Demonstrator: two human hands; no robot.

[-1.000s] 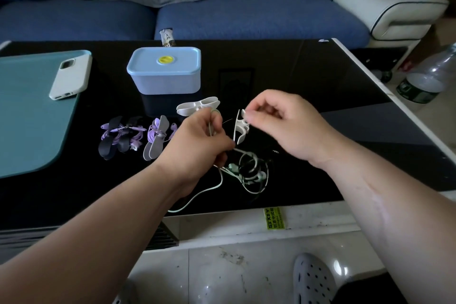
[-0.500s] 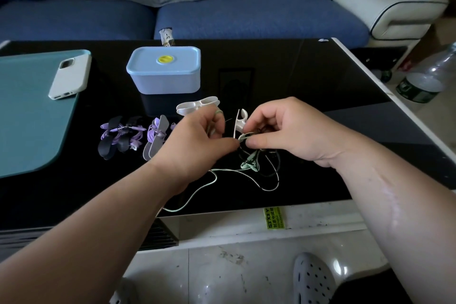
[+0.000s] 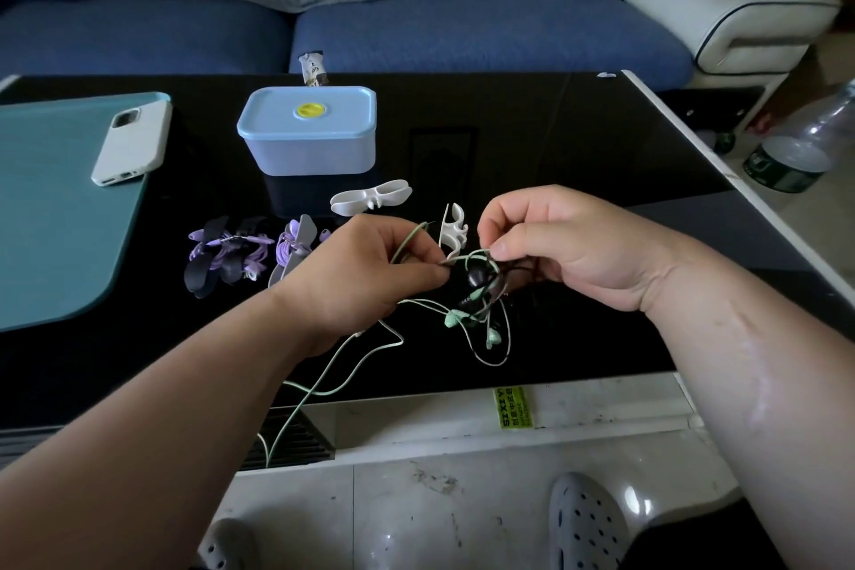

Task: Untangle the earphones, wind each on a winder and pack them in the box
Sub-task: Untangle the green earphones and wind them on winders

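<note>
A tangle of pale green earphones and a black earphone cable hangs between my hands over the black table. My left hand pinches the green cable on the left of the knot. My right hand pinches the cable at the knot's top. One white winder stands just behind the knot; another white winder lies flat farther back. Two purple earphones wound on winders lie at the left, the nearer purple set partly behind my left hand. The closed light blue box sits at the back.
A white phone lies on a teal mat at the left. A green cable end trails over the table's front edge. A plastic bottle stands on the floor to the right. A blue sofa runs behind the table.
My right hand has come down from the white winder to the knot. The tangle has been lifted off the table and pulled looser, with the green cable trailing lower.
</note>
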